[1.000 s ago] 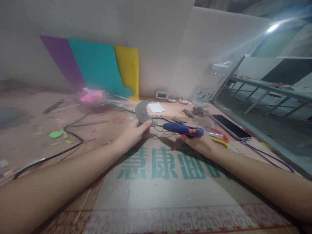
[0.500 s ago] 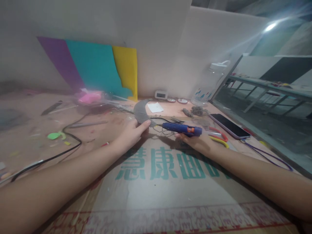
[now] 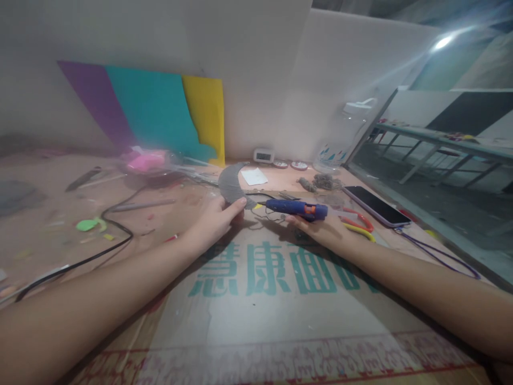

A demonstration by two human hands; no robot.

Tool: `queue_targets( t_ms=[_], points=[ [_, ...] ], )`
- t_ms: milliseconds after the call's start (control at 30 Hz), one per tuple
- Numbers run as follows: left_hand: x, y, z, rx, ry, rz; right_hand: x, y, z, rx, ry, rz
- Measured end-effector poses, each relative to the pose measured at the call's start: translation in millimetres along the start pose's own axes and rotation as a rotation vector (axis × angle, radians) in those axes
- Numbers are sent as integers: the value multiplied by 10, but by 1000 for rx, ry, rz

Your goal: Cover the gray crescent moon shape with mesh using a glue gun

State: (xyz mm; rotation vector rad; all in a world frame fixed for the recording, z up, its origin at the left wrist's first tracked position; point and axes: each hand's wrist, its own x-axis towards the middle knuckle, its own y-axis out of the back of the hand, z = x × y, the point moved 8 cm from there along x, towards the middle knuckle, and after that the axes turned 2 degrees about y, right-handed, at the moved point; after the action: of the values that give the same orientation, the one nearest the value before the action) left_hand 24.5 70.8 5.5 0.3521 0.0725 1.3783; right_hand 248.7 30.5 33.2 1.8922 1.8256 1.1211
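**Grey crescent and blue glue gun held over the printed cardboard**

Taking the flat cardboard sheet with green printed characters (image 3: 256,299) as landmark: off its left edge a black cable (image 3: 100,235) snakes across the table (image 3: 48,176), with a small green scrap (image 3: 87,224) beside it. At the sheet's far edge the left hand (image 3: 216,216) is closed on a grey crescent-shaped piece (image 3: 232,184), pinching its lower end so the crescent stands up. Just right of it, the right hand (image 3: 320,230) lies palm up, fingers curled around a blue hot glue gun with an orange trigger (image 3: 296,208), its nozzle towards the crescent's lower tip. Right of the sheet lie red-and-yellow-handled scissors (image 3: 360,224), then a dark smartphone (image 3: 374,206).
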Motion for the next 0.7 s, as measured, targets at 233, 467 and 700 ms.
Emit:
queue_targets(
  t_ms=[233,467,700],
  points=[
    [5,-5,-18,-16,1,-10,46,230,-177,-142,-88,23],
    [-21,10,20,13,5,14,127,493,-295,30,-5,144],
    [0,-13,-52,-28,30,-8,487,440,-193,-194,-127,68]
  ],
)
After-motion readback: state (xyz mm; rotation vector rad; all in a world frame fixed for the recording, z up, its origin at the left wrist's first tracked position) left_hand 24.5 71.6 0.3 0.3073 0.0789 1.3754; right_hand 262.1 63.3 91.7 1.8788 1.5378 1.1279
